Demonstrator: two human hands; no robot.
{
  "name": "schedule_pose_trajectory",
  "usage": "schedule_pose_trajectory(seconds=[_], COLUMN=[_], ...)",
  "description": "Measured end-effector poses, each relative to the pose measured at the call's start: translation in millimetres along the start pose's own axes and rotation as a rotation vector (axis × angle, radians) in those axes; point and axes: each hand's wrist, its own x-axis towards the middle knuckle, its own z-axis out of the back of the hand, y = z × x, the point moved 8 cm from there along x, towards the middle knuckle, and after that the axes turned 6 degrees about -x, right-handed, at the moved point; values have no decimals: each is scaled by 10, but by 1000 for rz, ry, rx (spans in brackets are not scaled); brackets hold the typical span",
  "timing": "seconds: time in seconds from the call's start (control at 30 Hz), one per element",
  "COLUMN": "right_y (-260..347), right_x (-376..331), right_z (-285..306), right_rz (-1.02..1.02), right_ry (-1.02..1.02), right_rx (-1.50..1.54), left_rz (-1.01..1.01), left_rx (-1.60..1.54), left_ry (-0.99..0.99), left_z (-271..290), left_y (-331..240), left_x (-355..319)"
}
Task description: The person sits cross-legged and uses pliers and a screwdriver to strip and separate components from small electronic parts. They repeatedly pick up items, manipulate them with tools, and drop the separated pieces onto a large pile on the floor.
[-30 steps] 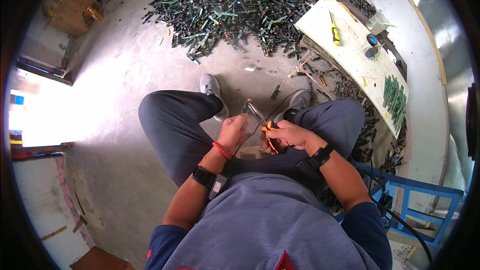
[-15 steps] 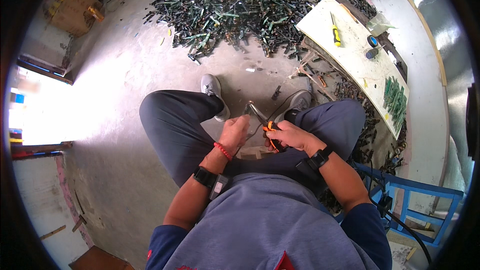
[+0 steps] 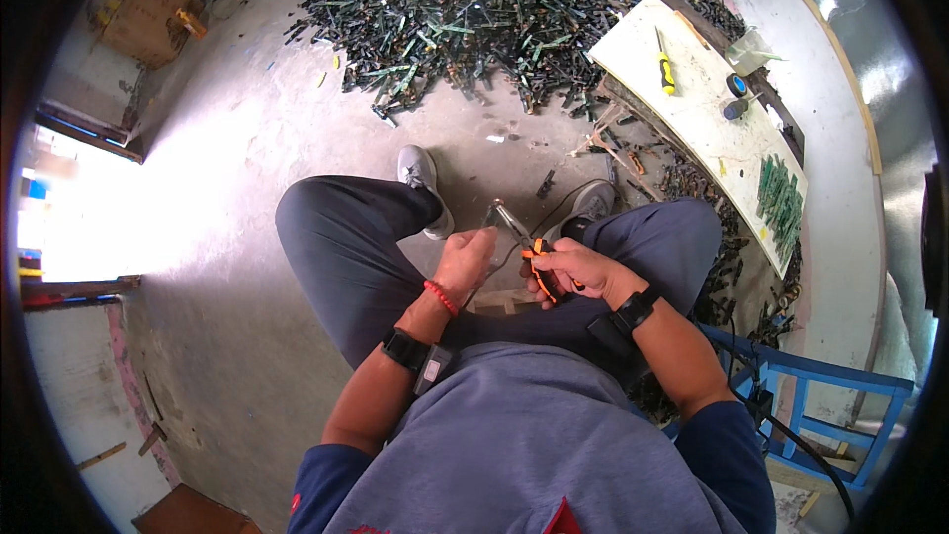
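Held between my knees, a pair of pliers [image 3: 543, 271] with orange and black handles sits in my right hand [image 3: 579, 272], my fingers wrapped round the grips. Its long metal jaws point up and left, towards my left hand. My left hand [image 3: 465, 261] is closed in a pinch just left of the jaws. A small thin piece, too blurred to name, shows between its fingertips and the jaw tips. A dark cable passes close by both hands. A wooden piece [image 3: 506, 301] lies below them, partly hidden.
A large heap of dark and green strips [image 3: 465, 10] covers the floor ahead. At the right, a white board [image 3: 712, 129] bears a yellow-handled screwdriver [image 3: 664, 69], blue-and-black rolls and green strips [image 3: 780, 193]. A blue frame [image 3: 840, 373] stands beside my right arm.
My right hand and the plier handles have shifted very slightly. My left hand stays in nearly the same place, still pinched near the jaws.
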Motion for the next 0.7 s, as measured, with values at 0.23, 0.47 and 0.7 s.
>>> schedule_pose_trajectory(seconds=[0.23, 0.47, 0.7], right_y=[29, 4, -15], right_x=[-12, 4, 4], right_z=[3, 49, 27], right_rz=[20, 28, 18], right_ry=[-20, -100, -18], right_rx=[-13, -87, -16], left_rz=[-10, 12, 1], left_rx=[49, 16, 37], left_ry=[-19, -5, -29], left_z=[15, 4, -6], left_y=[-15, -12, -10], left_x=[-1, -8, -27])
